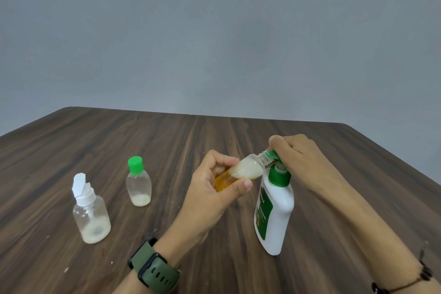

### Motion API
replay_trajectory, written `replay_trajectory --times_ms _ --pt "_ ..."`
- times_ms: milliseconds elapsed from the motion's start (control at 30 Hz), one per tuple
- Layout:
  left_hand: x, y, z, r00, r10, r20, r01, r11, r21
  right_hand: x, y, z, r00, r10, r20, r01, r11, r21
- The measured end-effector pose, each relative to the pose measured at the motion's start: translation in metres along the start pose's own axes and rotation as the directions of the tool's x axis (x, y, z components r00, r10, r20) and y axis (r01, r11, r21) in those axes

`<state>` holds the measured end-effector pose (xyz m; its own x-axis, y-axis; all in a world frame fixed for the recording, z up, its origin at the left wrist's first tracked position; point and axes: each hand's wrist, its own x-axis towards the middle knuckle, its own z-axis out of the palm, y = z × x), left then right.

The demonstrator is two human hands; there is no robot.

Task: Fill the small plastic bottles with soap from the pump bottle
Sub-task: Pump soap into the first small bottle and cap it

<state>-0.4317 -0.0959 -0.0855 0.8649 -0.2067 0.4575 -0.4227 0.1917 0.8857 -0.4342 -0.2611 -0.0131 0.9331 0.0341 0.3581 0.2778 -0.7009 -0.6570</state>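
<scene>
A white pump bottle (274,212) with a green label and green collar stands on the wooden table (119,141) at the right. My right hand (296,160) rests on its green pump head, fingers closed over it. My left hand (214,188) holds a small clear bottle (248,168) tilted on its side, open neck touching the pump nozzle. It contains orange liquid and whitish foam. Two more small bottles stand at the left: one with a green cap (138,181), one with an open white flip cap (90,212). Both hold a little whitish soap.
A grey wall rises behind the table's far edge. A green watch (155,267) is on my left wrist and a dark cord bracelet (405,281) on my right. Small white specks dot the tabletop near the front left.
</scene>
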Motion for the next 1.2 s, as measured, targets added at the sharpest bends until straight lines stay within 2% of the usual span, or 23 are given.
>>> replay_trajectory --times_ms 167,400,733,1033,1200 --pt "0.000 0.000 0.003 1.000 -0.002 -0.013 0.002 1.000 -0.009 0.001 -0.002 -0.006 1.000 0.006 0.015 -0.005 0.999 -0.032" --pt "0.000 -0.004 0.001 1.000 -0.013 0.008 0.013 1.000 0.018 -0.007 0.006 0.007 0.999 0.049 -0.010 -0.048 0.999 0.024" --pt "0.001 -0.002 0.002 1.000 -0.004 -0.016 0.003 0.998 -0.056 0.002 -0.006 -0.007 1.000 0.016 0.027 -0.015 0.999 -0.050" --pt "-0.001 -0.006 0.002 1.000 0.005 0.019 -0.006 1.000 0.031 -0.008 0.007 0.005 0.998 0.061 0.004 -0.061 0.998 0.012" --pt "-0.002 -0.005 0.001 1.000 0.017 0.011 -0.018 1.000 0.021 -0.005 0.001 0.002 1.000 0.008 -0.012 -0.009 1.000 -0.006"
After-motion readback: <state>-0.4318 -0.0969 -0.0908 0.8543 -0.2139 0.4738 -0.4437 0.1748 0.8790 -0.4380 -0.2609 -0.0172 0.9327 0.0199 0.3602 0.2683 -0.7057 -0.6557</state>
